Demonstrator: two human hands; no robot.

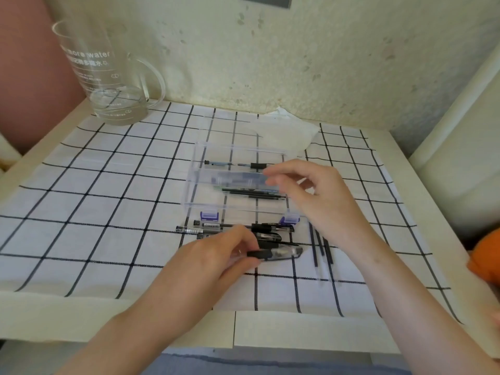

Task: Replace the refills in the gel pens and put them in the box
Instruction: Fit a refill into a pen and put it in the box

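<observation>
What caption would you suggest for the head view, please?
The left hand grips a gel pen while the right hand hovers at the clear box on the checked cloth.

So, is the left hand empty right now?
No, the left hand grips a gel pen just in front of the clear plastic box.

White cloth [108,201], black grid lines

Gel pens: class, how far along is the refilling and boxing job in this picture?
Done: one boxed pen lies inside the clear box. In hand: the left hand grips a second pen; the right hand hovers over the box. Left: several loose pens lie in front of the box.
</observation>
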